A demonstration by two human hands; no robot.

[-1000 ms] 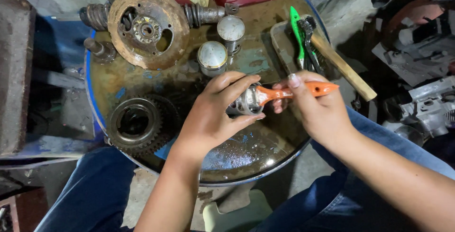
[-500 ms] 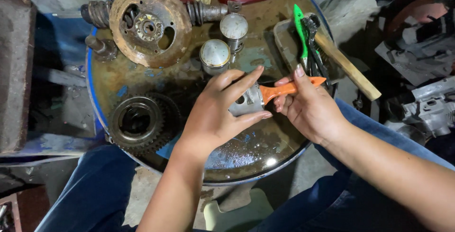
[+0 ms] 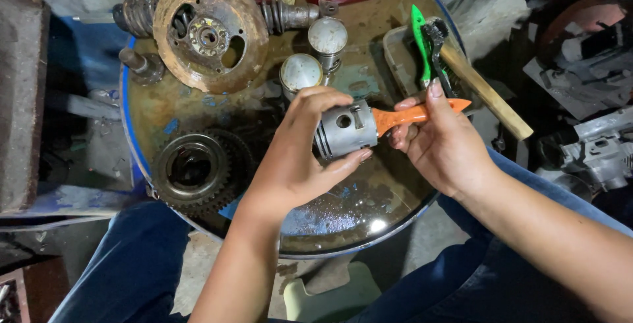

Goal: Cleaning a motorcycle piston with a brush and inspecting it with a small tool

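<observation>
While left hand (image 3: 297, 158) grips one piston (image 3: 344, 129), right hand (image 3: 443, 143) grips orange brush (image 3: 422, 112); two pistons (image 3: 301, 72) behind.

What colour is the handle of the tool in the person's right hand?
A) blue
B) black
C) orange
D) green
C: the right hand grips an orange handle that goes into the grey metal piston held by the left hand; the green-handled brush lies untouched in the tray behind.
</observation>
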